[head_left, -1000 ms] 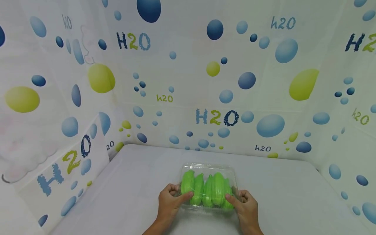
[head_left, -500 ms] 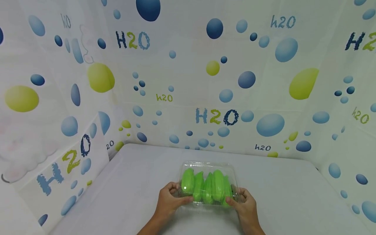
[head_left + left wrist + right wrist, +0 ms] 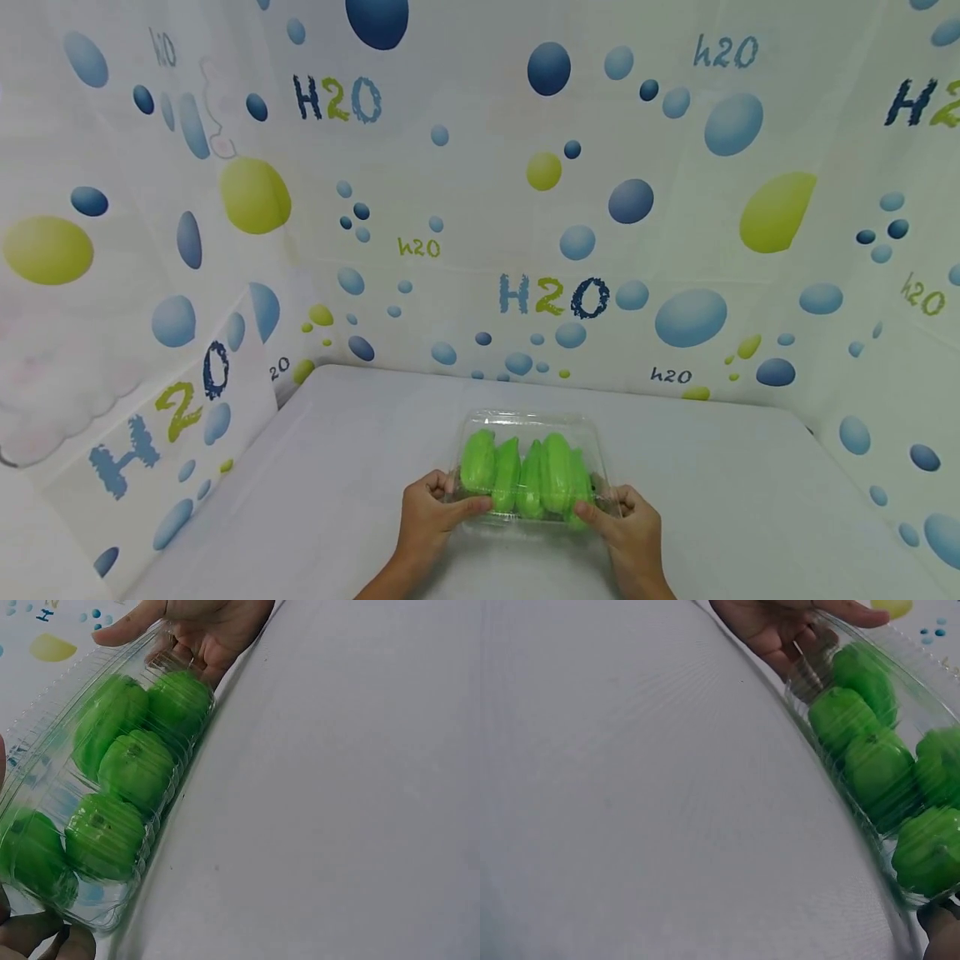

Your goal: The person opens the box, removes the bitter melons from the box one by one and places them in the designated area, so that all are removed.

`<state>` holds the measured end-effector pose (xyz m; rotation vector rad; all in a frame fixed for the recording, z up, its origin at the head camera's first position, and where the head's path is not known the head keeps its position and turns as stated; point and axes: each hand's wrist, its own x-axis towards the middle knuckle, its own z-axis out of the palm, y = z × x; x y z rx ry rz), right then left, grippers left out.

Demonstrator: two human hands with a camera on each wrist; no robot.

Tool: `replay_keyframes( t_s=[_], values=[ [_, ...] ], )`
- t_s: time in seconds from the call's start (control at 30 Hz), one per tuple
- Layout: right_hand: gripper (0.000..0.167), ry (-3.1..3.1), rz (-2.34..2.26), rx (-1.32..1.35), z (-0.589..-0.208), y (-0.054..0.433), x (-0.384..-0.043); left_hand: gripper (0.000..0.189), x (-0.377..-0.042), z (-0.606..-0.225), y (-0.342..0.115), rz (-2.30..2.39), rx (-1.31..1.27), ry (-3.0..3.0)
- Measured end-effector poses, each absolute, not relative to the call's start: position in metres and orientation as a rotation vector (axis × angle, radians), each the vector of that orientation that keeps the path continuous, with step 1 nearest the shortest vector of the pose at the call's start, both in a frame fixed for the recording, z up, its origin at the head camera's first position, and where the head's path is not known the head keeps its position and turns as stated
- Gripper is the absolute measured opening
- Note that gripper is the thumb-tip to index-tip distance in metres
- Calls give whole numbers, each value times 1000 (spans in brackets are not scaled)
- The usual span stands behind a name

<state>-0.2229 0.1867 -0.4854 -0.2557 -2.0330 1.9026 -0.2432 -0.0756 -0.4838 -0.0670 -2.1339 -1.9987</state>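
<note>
A clear plastic clamshell box (image 3: 528, 421) holds several bright green, ridged, elongated vegetables (image 3: 555, 475), lying side by side. My left hand (image 3: 431, 517) grips the box's left side, its thumb over the near left part of the front and its fingers curled round the side. At the opposite side my right hand (image 3: 633, 529) holds the box the same way, thumb across the near right corner. In the left wrist view the blunt, lobed ends of the vegetables (image 3: 105, 836) show through the box's ribbed wall. The right wrist view shows the right end of the box (image 3: 829, 750) close over the white surface.
A white-covered table (image 3: 360, 442) spreads out around the box. Behind it and at both sides stand white walls (image 3: 480, 192) printed with blue and yellow-green drops and H2O lettering.
The box's near edge sits slightly higher in the head view, and my left thumb lies flatter along its front. Both hands keep their hold; the head view has shifted slightly.
</note>
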Motion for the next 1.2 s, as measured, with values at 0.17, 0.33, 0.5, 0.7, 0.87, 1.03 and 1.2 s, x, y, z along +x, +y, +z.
replay_keyframes(
  t_s=[0.17,0.33,0.5,0.7,0.87,1.03,1.2],
  values=[
    [53,-2011,1915,-272,-486,185,-222,55,-240,-481,-72,-2032,-60,-2107],
    [54,-2009,1919,-264,-484,185,-222,52,-240,-477,-71,-2023,-58,-2082],
    [51,-2054,1846,-220,-482,186,-220,52,-242,-475,-70,-2049,-77,-2078],
    [38,-2210,1726,-222,-478,188,-217,51,-243,-477,-75,-2023,-148,-2136],
    [67,-2366,1694,-156,-469,193,-214,47,-244,-476,-81,-1961,-229,-2204],
    [91,-2451,1563,64,-462,197,-214,45,-244,-470,-84,-1804,-178,-2323],
    [83,-2418,1309,303,-459,200,-215,47,-239,-463,-87,-1722,-185,-2448]
  ],
)
